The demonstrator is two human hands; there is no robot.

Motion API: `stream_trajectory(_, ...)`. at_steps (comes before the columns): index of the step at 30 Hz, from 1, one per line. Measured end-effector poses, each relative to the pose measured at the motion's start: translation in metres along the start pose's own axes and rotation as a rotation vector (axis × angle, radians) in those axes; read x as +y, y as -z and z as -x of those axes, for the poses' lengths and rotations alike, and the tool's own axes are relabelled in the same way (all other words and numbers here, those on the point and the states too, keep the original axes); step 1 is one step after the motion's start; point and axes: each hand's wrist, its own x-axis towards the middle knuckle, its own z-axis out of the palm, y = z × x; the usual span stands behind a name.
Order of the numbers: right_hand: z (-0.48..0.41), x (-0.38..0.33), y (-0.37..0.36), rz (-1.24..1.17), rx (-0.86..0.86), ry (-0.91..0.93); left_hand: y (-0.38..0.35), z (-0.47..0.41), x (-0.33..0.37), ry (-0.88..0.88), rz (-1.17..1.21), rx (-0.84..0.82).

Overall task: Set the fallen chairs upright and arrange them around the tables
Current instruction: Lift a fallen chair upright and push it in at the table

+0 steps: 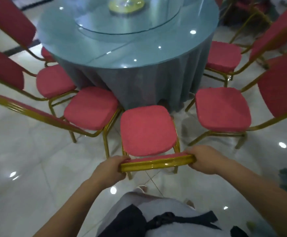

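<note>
My left hand point(111, 169) and right hand point(205, 159) each clamp one end of the gold top rail of the red-cushioned, gold-framed metal chair point(148, 132). It stands upright between my hands, its seat pointing to 12 o'clock and its front edge just short of the round teal-draped, glass-topped table point(130, 53). A matching chair point(91, 108) stands close by at 10 o'clock, a second matching chair point(221, 108) at 2 o'clock.

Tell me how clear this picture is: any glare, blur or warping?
Head view: white glare spots dot the glass tabletop and glossy floor; the wide lens splays the outer chairs outward; corners look soft, while the middle chair, gripped by the left hand and right hand, is fairly sharp.
</note>
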Motion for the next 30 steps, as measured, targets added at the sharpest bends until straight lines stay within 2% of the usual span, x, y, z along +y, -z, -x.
stream_trajectory(2,0.004,0.005,-0.006,-0.009,0.082,0.065,-0.02,0.014,0.003,0.094,0.031,0.206)
stream_trajectory(9,0.032,0.003,-0.031,-0.043,0.335,0.038,-0.048,0.014,0.028,0.219,0.198,0.433)
stream_trajectory(13,0.039,0.016,-0.035,-0.167,0.345,-0.021,-0.049,0.0,0.04,0.216,0.187,0.421)
stream_trajectory(16,0.036,0.02,-0.047,-0.135,0.307,-0.082,-0.046,-0.02,0.049,0.211,0.157,0.38)
stream_trajectory(18,0.024,0.016,-0.045,-0.155,0.341,-0.105,-0.042,-0.035,0.054,0.196,0.137,0.39)
stream_trajectory(22,-0.014,0.015,-0.019,-0.265,0.421,-0.146,-0.017,-0.069,0.056,0.127,0.114,0.379)
stream_trajectory(25,-0.041,0.015,0.002,-0.278,0.413,-0.155,0.011,-0.098,0.051,0.113,0.119,0.321)
stream_trajectory(30,-0.073,0.019,0.032,-0.272,0.41,-0.181,0.032,-0.126,0.05,0.079,0.166,0.333)
